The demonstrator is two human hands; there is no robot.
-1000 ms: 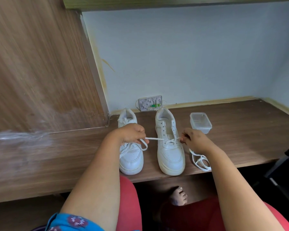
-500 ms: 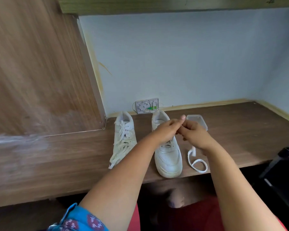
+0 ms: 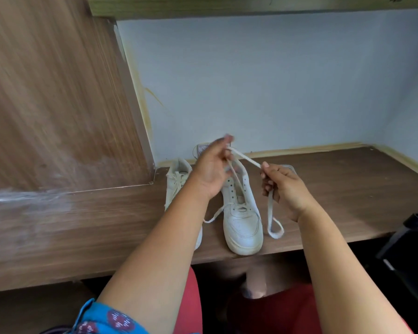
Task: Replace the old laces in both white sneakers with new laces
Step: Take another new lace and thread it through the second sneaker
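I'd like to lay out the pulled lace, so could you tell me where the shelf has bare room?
The wooden shelf is bare to the right of the right hand, out to the corner. Another bare stretch runs left of the left sneaker, below the wood panel. The middle is crowded: both sneakers, the lace, both hands, and a clear container behind.
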